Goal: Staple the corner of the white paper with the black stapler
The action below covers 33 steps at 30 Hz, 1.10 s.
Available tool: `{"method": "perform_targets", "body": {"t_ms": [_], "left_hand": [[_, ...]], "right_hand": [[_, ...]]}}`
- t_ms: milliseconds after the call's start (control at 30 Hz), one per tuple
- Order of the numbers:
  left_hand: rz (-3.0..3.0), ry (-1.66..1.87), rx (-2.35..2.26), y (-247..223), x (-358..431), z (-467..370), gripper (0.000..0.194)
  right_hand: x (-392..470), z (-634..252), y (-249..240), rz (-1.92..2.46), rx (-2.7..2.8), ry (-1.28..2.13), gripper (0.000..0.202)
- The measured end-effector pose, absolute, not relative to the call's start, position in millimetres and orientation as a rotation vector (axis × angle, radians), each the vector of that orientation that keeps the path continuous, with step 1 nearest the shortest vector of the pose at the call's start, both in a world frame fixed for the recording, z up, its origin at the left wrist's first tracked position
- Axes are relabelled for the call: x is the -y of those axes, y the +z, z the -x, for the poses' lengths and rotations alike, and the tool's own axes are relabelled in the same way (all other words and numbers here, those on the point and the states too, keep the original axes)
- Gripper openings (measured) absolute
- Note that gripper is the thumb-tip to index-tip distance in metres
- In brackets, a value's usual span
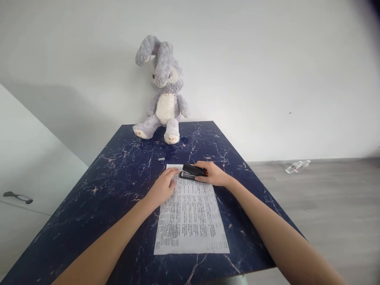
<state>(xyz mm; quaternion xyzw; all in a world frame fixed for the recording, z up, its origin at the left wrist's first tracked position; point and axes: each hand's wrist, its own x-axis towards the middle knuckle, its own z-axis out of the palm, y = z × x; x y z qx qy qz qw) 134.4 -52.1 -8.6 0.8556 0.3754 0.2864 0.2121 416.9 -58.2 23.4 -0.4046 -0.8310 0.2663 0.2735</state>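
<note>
A printed white sheet (194,217) lies flat on the dark blue marbled table (118,202). Over its top right part, a black stapler (194,171) points left, its jaws apart, and my right hand (212,173) is wrapped round its rear end. My left hand (164,185) rests at the sheet's upper left edge with its fingers apart, the fingertips close to the stapler's front end. Beyond the sheet's top edge sits a small grey strip (161,159), perhaps staples.
A grey plush rabbit (166,107) sits at the table's far edge against the wall. On the floor to the right lies a crumpled clear plastic item (297,166). A white cabinet with a dark handle (18,197) stands at the left.
</note>
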Motion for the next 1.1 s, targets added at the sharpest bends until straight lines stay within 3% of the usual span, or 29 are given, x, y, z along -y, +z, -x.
{"method": "perform_targets", "body": {"t_ms": [267,433,600,867,1100], "left_hand": [[-2.525,0.78,-1.123,-6.2,48.1,-127.7,0.032],[-2.346,0.846,-1.091,-10.7,39.5,-125.3,0.029],[-2.076,0.974,-1.107,-11.0,29.4,-119.5,0.029],[-1.801,1.192,-1.063,-7.0,27.1,-116.0,0.024],[-1.674,1.119,-1.058,-10.2,24.7,-116.2,0.028]], "right_hand": [[57.8,-418.0,24.7,0.951,2.256,0.931,0.035],[52.3,-436.9,24.2,0.816,2.077,1.383,0.054],[48.8,-447.6,9.1,0.744,1.779,1.729,0.06],[42.5,-452.3,-4.8,0.735,1.624,1.797,0.056],[37.0,-454.2,-9.3,0.743,1.64,1.78,0.055]]}}
